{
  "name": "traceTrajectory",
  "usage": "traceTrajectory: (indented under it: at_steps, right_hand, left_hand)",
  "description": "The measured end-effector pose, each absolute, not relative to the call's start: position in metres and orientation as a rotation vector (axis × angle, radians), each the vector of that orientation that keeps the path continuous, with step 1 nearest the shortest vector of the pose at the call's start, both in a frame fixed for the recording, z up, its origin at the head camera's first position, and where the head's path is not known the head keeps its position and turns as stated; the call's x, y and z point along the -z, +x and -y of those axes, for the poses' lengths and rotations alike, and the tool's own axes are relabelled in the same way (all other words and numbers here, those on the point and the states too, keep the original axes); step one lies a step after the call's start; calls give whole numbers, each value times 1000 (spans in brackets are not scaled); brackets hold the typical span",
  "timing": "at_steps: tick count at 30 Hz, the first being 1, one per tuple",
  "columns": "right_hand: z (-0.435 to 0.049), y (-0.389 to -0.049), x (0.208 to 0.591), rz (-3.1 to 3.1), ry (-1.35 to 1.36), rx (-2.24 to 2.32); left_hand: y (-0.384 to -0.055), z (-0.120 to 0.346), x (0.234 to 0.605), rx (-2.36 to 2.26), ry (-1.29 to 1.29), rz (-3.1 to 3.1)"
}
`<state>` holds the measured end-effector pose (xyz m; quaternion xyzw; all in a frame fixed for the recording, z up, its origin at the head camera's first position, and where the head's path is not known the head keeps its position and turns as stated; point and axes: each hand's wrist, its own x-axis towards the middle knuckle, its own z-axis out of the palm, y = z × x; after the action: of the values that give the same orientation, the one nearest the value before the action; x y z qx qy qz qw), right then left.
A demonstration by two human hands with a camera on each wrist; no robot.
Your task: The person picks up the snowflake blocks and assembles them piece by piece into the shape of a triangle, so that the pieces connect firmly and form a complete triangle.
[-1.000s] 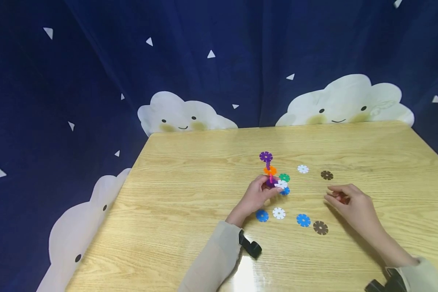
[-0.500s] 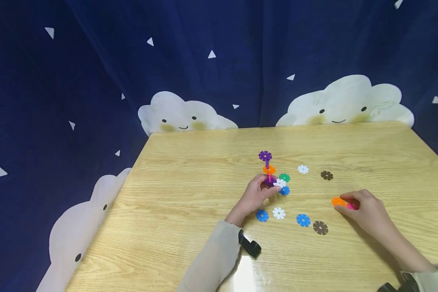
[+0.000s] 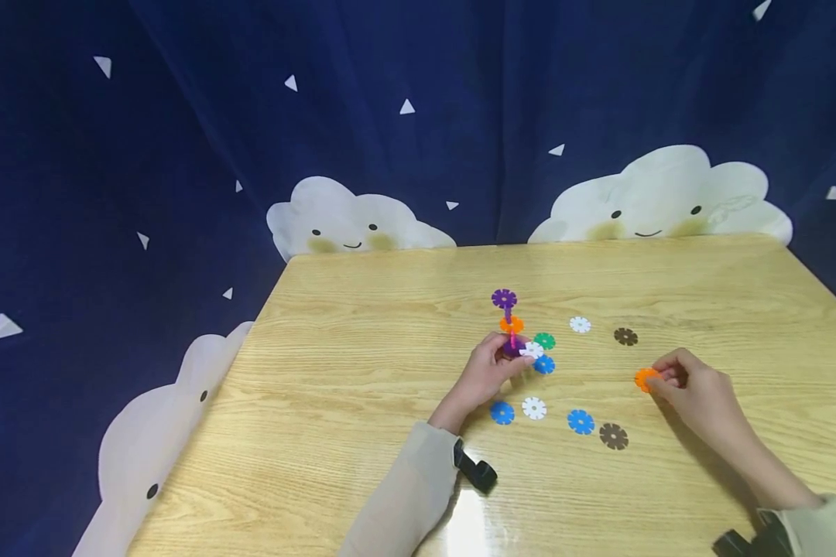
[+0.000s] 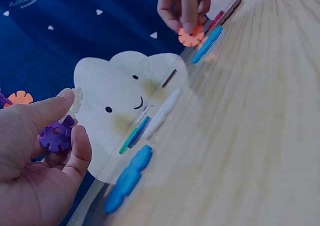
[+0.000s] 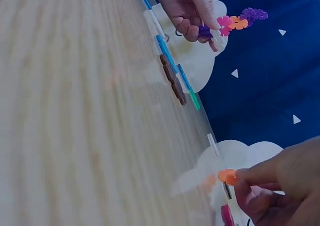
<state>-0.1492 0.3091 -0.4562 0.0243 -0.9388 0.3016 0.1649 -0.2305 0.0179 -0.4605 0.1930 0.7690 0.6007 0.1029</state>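
My left hand (image 3: 484, 375) grips a chain of slotted plastic discs joined edge to edge. Its white disc (image 3: 532, 351) and lower purple disc (image 4: 56, 134) are at my fingers. Above them run a pink disc (image 5: 224, 25), an orange disc (image 3: 512, 324) and, at the far end, a purple disc (image 3: 504, 299). On the right, my right hand (image 3: 704, 394) pinches a single orange disc (image 3: 645, 380) between thumb and fingers, close over the table. A loose pink disc (image 5: 227, 216) lies below that hand, hidden behind it in the head view.
Loose discs lie on the wooden table (image 3: 334, 371): green (image 3: 545, 340) and blue (image 3: 545, 364) by the left hand, white (image 3: 580, 325) and brown (image 3: 625, 336) behind. Nearer are blue (image 3: 502, 412), white (image 3: 534, 408), blue (image 3: 581, 422) and brown (image 3: 614, 436) ones. A dark blue curtain (image 3: 362, 116) stands behind.
My right hand first moved right and uncovered an orange and a pink disc; now it pinches the orange one. The left hand's chain has tipped slightly to the left.
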Motion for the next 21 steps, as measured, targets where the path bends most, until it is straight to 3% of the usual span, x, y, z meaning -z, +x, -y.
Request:
traceTrajectory:
  at_steps: [6, 14, 21]
  right_hand:
    - [-303, -152, 449, 2644, 7, -971]
    - [-287, -159, 438, 2624, -247, -1512]
    - [-269, -165, 436, 2463, -239, -1789]
  left_hand:
    - [-230, -17, 461, -1789, 563, -2265]
    - [-229, -17, 460, -1770, 563, -2281]
    - [-230, -15, 460, -1722, 593, -2317]
